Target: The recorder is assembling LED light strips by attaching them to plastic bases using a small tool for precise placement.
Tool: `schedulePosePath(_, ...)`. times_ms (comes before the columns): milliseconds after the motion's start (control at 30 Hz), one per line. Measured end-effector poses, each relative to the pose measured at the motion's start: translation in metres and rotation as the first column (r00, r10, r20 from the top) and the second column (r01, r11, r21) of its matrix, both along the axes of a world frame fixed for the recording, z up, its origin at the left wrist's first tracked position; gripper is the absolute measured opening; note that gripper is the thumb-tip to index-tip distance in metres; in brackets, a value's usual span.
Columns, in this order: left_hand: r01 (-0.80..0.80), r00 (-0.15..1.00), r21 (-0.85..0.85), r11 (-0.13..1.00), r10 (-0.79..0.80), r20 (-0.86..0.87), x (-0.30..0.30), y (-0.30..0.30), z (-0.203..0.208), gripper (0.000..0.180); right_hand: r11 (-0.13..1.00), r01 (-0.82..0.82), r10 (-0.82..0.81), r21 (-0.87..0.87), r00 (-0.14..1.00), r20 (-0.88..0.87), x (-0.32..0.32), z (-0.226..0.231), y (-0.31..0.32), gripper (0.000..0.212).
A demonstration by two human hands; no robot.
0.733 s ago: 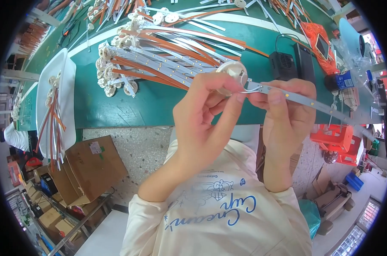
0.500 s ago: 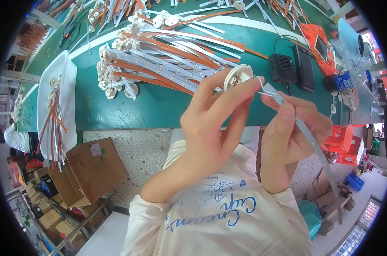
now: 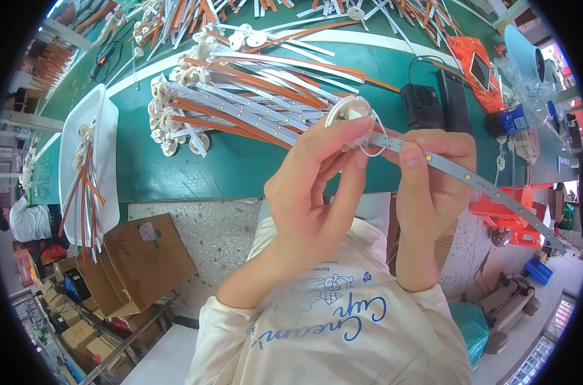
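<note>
"What's on the left?"

"A white tray (image 3: 109,170) with a bundle of orange and white strips (image 3: 85,186) in it, reaching past the near edge of the green table (image 3: 147,183). An open cardboard box (image 3: 144,263) is on the near side, below the table's edge."

"And right of that?"

"A pile of light strips (image 3: 253,109) on the table, their round white ends gathered at the left."

"Now the hands?"

"The left hand (image 3: 314,186) comes first, half closed, its fingers bent around a round white base (image 3: 344,110) held up over the near part of the table. Whether its thumb pinches anything, I can't tell."

"What joins the base to the strip?"

"Thin white wires (image 3: 374,156), looping across the gap to the LED strip (image 3: 468,176). The right hand (image 3: 436,183) has that strip near its wired end, nipped between thumb and fingers; the rest slopes away right and nearer."

"Anything further right?"

"On the table's far side, a black box (image 3: 423,106), then an orange bag (image 3: 492,101) with a phone (image 3: 480,70) on it, then a blue-labelled bottle (image 3: 513,120)."
</note>
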State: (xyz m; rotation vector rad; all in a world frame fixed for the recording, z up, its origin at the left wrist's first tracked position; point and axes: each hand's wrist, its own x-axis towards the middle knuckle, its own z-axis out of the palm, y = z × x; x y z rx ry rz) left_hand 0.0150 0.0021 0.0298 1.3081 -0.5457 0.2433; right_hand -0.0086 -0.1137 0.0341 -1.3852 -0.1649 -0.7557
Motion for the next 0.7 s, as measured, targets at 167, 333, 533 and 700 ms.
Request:
schedulePosePath(167,0.049,0.997,-0.145,0.988,-0.057,-0.051,-0.0020,-0.0023,-0.0021,0.028,0.988,0.049,-0.049,-0.146,0.999,0.002,-0.0037,0.0018,-0.0005,0.017)
schedulePosePath(333,0.014,0.999,-0.104,0.995,-0.018,-0.036,-0.0043,-0.0023,-0.0011,0.028,0.993,-0.017,0.028,-0.121,0.995,0.091,0.0014,0.0049,0.0027,0.013)
schedulePosePath(533,0.033,0.997,-0.162,0.986,-0.043,-0.061,-0.0035,-0.0017,-0.0079,0.026,0.983,-0.048,0.072,-0.177,0.989,0.131,0.0029,0.0017,0.0005,0.016)
schedulePosePath(700,0.018,1.000,-0.129,0.992,-0.021,-0.022,-0.0046,-0.0035,-0.0038,0.032,0.975,-0.018,0.050,-0.222,0.989,0.140,0.0027,0.0037,0.0000,0.017)
